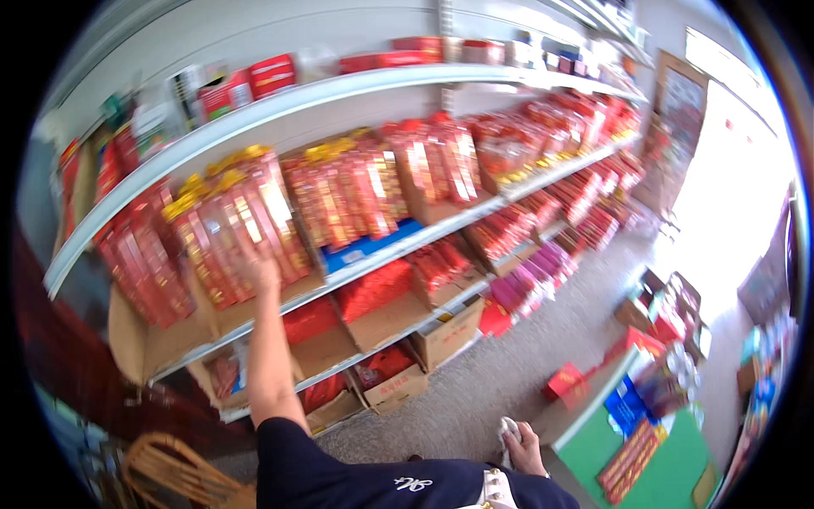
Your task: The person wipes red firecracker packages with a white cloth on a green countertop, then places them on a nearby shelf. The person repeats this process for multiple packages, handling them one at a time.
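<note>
My left hand (259, 272) is stretched out to the middle shelf, against a row of long red-and-gold packets (222, 235) with yellow tops. Its fingers blur into the packets, so I cannot tell whether they grip one or only touch it. Those packets lean upright in an open cardboard box. Low at my right side, my right hand (526, 449) holds a crumpled whitish cloth (507, 439). To the left of my left hand stand more long red packets (146, 280).
Metal shelving (407, 238) holds red goods in cardboard boxes (448, 331). A rattan chair (178, 467) stands at lower left. At right, a green-topped table (674, 458) bears red packets (629, 461) and a blue package (626, 402). Boxes (668, 305) sit on the floor near the bright doorway.
</note>
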`<state>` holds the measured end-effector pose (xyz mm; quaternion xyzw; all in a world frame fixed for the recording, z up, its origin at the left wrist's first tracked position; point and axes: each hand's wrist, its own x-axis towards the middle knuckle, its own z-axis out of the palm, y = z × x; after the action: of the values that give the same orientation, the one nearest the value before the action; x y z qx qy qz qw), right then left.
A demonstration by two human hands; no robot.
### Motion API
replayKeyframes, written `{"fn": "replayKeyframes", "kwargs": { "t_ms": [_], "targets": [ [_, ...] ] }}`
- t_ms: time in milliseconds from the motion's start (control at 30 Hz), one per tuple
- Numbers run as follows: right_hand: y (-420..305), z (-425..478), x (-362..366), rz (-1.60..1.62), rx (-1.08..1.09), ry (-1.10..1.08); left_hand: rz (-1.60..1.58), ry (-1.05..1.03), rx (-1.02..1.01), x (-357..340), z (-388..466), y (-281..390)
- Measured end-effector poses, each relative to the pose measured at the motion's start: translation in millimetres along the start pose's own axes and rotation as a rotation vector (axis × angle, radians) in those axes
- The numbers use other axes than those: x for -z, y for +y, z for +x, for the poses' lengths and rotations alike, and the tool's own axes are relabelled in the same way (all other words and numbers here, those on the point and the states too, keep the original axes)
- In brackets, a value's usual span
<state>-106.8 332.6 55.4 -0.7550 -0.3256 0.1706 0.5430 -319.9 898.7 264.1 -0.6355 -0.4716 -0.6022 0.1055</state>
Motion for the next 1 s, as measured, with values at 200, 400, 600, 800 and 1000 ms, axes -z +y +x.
{"fn": "replayKeyframes", "kwargs": {
  "t_ms": [200,400,600,800,1000],
  "targets": [
    [3,-14,27,-0.035,-0.03,0.039,0.71,-0.342,0.03,-3,-16,1],
    [-6,-33,95,-0.018,-0.053,0.295,0.007,0.065,-0.405,-14,-91,35],
    [26,-83,168,-0.053,-0.213,0.672,-0.925,-1.261,0.037,10,-384,243],
    [74,-143,219,0.334,-0.47,0.941,-0.974,-2.683,0.38,130,-519,425],
    [76,-149,234,0.352,-0.524,0.889,-0.644,-2.77,0.351,187,-595,502]
  ]
}}
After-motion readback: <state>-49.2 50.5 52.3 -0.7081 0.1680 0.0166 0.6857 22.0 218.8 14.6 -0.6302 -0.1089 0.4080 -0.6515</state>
